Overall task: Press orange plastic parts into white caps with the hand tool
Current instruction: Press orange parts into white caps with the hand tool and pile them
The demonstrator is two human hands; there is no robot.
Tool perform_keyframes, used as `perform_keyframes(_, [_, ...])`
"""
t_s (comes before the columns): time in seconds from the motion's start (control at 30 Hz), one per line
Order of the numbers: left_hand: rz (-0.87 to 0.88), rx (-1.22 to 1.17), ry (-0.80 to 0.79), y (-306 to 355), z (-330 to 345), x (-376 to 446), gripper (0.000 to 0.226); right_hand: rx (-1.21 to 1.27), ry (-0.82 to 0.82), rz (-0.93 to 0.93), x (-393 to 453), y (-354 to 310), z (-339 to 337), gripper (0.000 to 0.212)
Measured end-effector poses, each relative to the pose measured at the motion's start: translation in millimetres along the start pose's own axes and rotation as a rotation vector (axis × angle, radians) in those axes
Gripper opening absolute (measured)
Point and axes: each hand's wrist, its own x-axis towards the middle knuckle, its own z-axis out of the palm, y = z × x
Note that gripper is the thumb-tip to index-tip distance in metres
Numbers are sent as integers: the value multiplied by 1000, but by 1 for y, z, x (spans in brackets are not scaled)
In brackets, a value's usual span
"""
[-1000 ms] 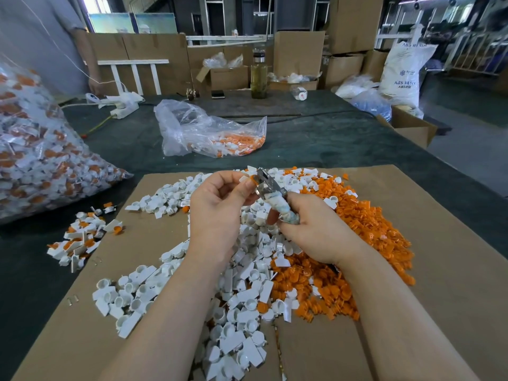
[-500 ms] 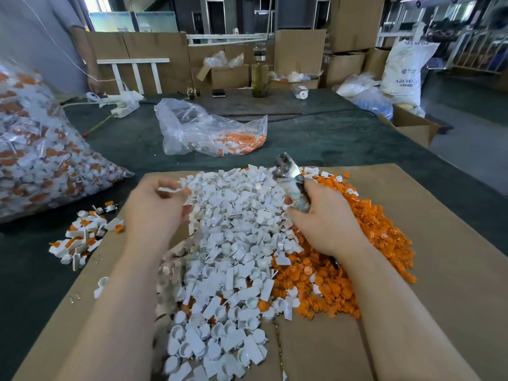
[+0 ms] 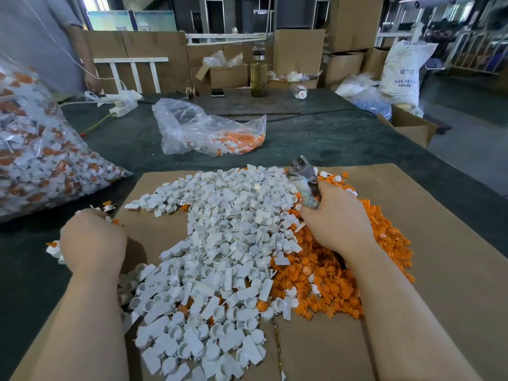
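Head view shows our right hand (image 3: 334, 218) clenched round the taped handle of the hand tool (image 3: 302, 177), metal head up over the far edge of the pile, while our left hand (image 3: 92, 239) sits at the cardboard's left edge among finished pieces, its fingers hidden, so we cannot tell its grip. The white caps (image 3: 220, 243) and orange plastic parts (image 3: 343, 279) heaped on the cardboard (image 3: 439, 270) look light, stiff and slippery, best pinched singly by the rim. Farther back, a white sack (image 3: 404, 72) reads "ABS".
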Motion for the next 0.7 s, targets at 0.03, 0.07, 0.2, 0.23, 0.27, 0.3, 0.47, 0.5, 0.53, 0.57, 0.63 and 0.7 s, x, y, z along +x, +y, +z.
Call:
perform_keyframes(0.03, [-15, 4, -3, 1, -1, -1, 26, -29, 2, 31, 0, 1, 0, 26])
perform_keyframes(0.07, [-26, 15, -8, 2, -2, -3, 30, -64, 0, 60, 0, 2, -1, 27])
perform_keyframes(0.2, [43, 57, 5, 10, -3, -11, 44, -201, -47, 147, -2, 5, 0, 21])
perform_keyframes(0.23, [105, 53, 5, 13, -3, -13, 42, -228, -58, 160, -3, 5, 0, 18])
perform_keyframes(0.27, [173, 29, -13, 18, -2, -17, 39, -256, -65, 171, -3, 4, 1, 16])
perform_keyframes(0.3, [236, -13, -53, 24, -1, -20, 35, -284, -66, 181, -4, 3, 1, 15])
perform_keyframes(0.47, [331, -91, -394, 49, 12, -44, 23, -369, -37, 234, -6, 0, 5, 21])
perform_keyframes(0.5, [323, -80, -456, 51, 16, -47, 26, -372, -40, 243, -6, 0, 6, 25])
perform_keyframes(0.53, [329, -50, -495, 53, 18, -49, 27, -374, -50, 253, -6, 0, 7, 28])
perform_keyframes(0.57, [350, -13, -511, 55, 20, -51, 27, -376, -66, 260, -6, 0, 7, 31])
perform_keyframes(0.63, [387, 17, -517, 57, 22, -54, 28, -384, -95, 257, -6, -1, 8, 32])
perform_keyframes(0.7, [400, -10, -547, 59, 22, -57, 30, -391, -107, 247, -6, -1, 9, 30])
